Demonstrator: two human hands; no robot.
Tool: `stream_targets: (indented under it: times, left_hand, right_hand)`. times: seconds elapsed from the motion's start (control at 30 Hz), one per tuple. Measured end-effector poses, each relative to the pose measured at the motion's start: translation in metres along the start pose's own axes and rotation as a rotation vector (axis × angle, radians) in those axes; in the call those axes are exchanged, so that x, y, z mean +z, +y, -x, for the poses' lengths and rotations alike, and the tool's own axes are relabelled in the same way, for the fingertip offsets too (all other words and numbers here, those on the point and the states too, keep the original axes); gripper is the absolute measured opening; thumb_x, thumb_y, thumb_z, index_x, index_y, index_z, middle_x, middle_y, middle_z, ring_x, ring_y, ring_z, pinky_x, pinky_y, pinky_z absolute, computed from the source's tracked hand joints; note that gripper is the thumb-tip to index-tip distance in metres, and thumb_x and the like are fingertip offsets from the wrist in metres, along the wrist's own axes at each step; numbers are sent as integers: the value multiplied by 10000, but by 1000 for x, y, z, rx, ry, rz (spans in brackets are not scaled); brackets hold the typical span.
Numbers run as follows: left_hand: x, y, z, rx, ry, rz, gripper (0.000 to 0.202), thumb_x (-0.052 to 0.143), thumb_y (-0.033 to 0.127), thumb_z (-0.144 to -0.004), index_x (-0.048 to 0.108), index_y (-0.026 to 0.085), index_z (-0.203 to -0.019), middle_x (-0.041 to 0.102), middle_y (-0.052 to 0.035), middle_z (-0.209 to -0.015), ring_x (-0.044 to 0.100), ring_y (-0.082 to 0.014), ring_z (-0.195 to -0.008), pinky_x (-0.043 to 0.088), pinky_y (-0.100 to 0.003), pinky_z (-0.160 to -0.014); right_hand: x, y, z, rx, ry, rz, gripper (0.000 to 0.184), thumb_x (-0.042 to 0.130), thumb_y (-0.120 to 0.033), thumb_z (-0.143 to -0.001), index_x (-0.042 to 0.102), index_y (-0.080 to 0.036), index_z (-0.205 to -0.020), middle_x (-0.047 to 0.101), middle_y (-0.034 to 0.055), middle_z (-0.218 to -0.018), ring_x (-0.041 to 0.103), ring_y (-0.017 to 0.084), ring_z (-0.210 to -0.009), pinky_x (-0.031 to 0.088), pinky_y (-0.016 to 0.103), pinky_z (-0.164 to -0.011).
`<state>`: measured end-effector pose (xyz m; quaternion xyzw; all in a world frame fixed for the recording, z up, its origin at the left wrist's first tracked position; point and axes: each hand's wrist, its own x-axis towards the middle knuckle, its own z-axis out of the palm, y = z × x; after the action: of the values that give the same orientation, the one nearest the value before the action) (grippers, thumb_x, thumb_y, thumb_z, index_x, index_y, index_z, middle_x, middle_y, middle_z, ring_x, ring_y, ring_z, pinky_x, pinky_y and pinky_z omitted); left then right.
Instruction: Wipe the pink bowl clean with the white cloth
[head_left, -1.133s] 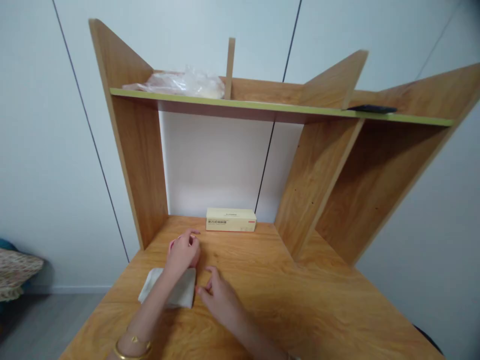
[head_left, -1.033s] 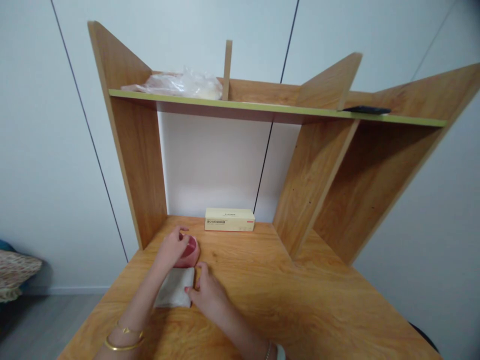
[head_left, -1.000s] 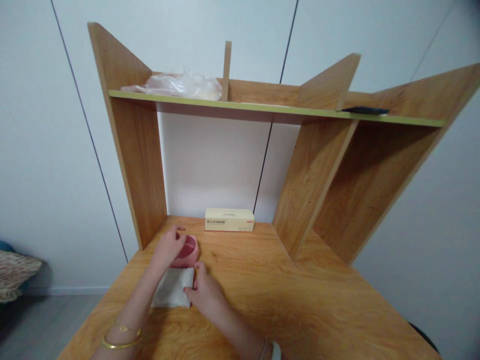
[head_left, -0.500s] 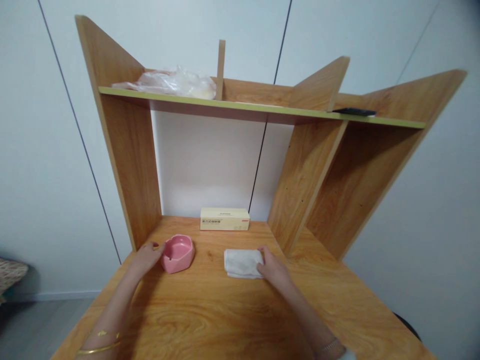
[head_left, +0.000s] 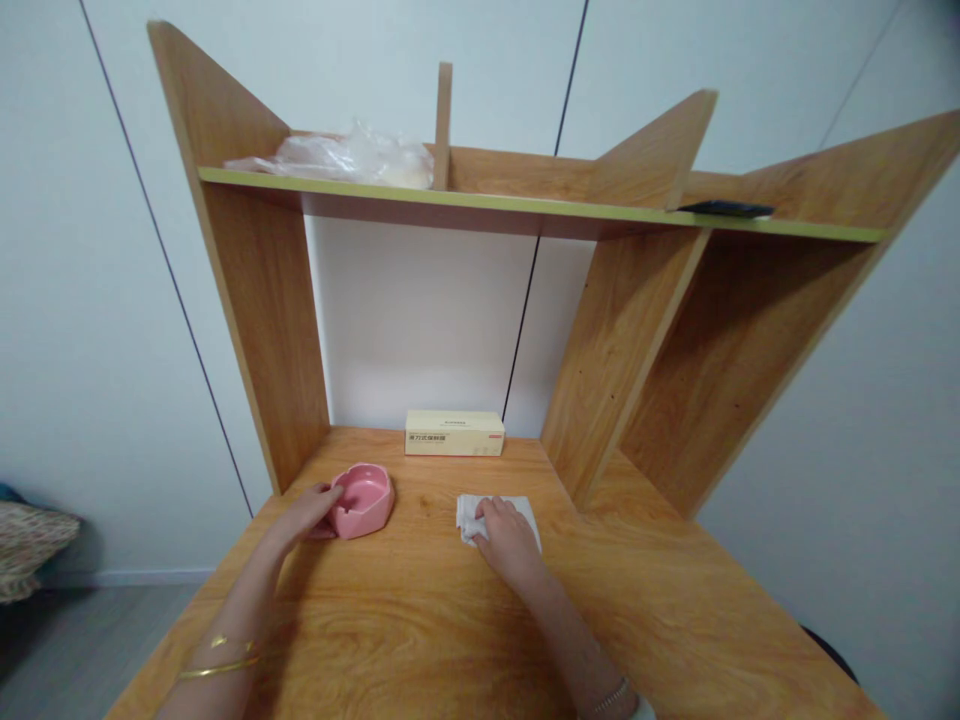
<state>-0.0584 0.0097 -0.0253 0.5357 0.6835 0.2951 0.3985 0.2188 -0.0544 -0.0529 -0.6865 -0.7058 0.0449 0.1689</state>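
Observation:
A pink faceted ashtray sits on the left part of the wooden desk. At its left side my left hand grips it, thumb over the rim and the other fingers low against the outer wall. Further right, a folded white cloth lies on the desktop. My right hand rests on top of this cloth with curled fingers, bunching its near left part. Much of the cloth's middle is hidden under the hand.
A long cream box with printed characters stands at the back of the desk. Above it, a shelf on wooden uprights carries a clear plastic bag and a flat dark object. Patterned fabric shows at far left.
My right hand has moved left from the cloth's right edge onto its middle, and the cloth is now bunched. My left thumb has come over the ashtray's rim. The view has shifted slightly.

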Motion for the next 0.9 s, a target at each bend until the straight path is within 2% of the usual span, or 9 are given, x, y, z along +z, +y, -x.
stream_targets:
  times: [0.1,0.23,0.4,0.53,0.73,0.9]
  left_hand:
    - [0,1,5,-8,-84,150,255,538,377,-700,516,162,-836,614,3,-640,620,-148,-593,508,-226,-544]
    - [9,-2,9,3,-129,331,304,584,339,-680,477,169,-908,595,10,-666,596,-124,-588,500,-209,-548]
    - [32,-2,10,-38,-200,623,334,588,223,-690,462,172,-995,570,11,-689,570,-94,-551,485,-185,-506]
    - [54,2,14,-25,-286,783,353,537,183,-723,465,166,-1068,576,-8,-748,590,-110,-634,527,-230,-598]
    - [80,2,12,136,-171,715,449,587,113,-657,493,134,-1096,614,-63,-902,606,-153,-759,522,-266,-700]
    - [83,-6,6,321,-25,574,529,649,165,-601,489,138,-1105,603,-72,-991,573,-202,-947,461,-314,-846]
  right_hand:
    - [4,9,-8,42,52,-135,139,519,-133,-694,550,-179,-821,604,74,-887,530,201,-881,365,278,-755]
    - [1,28,-16,84,185,-433,66,506,-211,-695,538,-189,-748,587,36,-755,527,174,-723,381,264,-670]
    - [-6,45,-20,95,221,-607,127,515,-314,-674,548,-192,-661,565,1,-621,519,159,-607,379,255,-584]
    - [-9,49,-22,83,237,-670,189,525,-373,-659,562,-190,-632,586,7,-604,537,168,-601,394,265,-581]
    - [1,32,-30,146,385,-712,220,435,-382,-732,538,-189,-757,621,46,-720,554,181,-654,411,278,-599]
    - [22,13,-32,161,514,-755,213,435,-388,-756,530,-204,-806,604,18,-723,533,161,-612,406,264,-574]
